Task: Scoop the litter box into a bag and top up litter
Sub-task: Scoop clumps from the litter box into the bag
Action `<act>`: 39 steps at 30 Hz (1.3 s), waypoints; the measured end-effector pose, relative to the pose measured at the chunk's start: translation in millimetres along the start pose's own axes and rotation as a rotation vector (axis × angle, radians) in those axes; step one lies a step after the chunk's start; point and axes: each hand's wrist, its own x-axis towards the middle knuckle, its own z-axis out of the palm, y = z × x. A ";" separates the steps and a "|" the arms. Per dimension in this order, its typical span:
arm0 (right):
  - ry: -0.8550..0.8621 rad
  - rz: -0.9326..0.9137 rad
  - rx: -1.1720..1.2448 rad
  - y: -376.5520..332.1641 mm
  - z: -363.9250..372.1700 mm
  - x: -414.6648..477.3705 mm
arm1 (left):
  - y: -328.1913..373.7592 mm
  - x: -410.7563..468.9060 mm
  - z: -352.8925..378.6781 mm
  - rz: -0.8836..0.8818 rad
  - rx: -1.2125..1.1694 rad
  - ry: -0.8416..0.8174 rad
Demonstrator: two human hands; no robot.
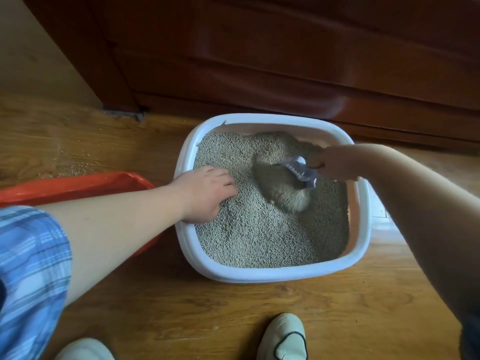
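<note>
Down on the wood-plank floor [181,307], a white, round-cornered plastic litter box [259,275] sits just in front of a dark brown wooden cabinet [259,61]. It is filled with grey-green granular litter [259,235]. The person's left hand [205,193] lies over the box's left rim, fingers curled down onto the grains, gripping the edge. Their right hand [335,162] reaches in from the far right side and grips the handle of a pale lavender plastic scoop [301,172]. The scoop is blurred, and a smeared mound of litter lies right beneath it. An orange plastic bag [78,185] lies open beside the box on the left, partly under the forearm. Loose spilled grains [75,170] dot the floor beyond the bag. Two pale green slippers [283,339] show at the near edge.
</note>
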 end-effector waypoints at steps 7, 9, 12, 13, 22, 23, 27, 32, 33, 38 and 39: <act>0.073 0.183 -0.086 55.5 -9.3 -9.6 | 1.2 0.5 0.0 -0.001 0.021 -0.005; 0.063 0.232 -0.095 52.3 -1.0 -3.6 | 1.9 0.5 -0.7 -0.001 0.020 -0.010; 0.037 0.262 -0.094 51.2 14.6 10.2 | 1.1 0.6 0.5 -0.001 0.032 0.004; 0.031 0.268 -0.135 50.2 17.5 12.1 | 0.6 0.6 1.5 0.002 0.042 0.012; 0.009 0.146 -0.335 76.1 53.9 49.1 | -2.2 -4.3 8.6 0.083 0.029 0.081; 0.038 0.112 -0.301 72.4 56.3 41.2 | -2.6 -4.5 9.5 0.092 0.023 0.083; 0.045 0.012 -0.165 65.2 77.5 30.9 | -3.9 -2.4 10.9 0.104 -0.001 0.064; -0.007 -0.068 -0.022 48.3 103.3 34.7 | -4.7 -1.7 7.7 0.088 -0.011 -0.002; -0.015 -0.076 0.013 46.1 105.9 35.5 | -4.3 -1.5 6.9 0.082 -0.012 -0.016; -0.044 -0.137 0.228 26.9 127.1 39.0 | -4.4 -2.1 4.4 0.079 -0.007 -0.042; -0.058 -0.146 0.272 23.7 131.2 39.7 | -4.4 -2.5 3.8 0.074 -0.009 -0.053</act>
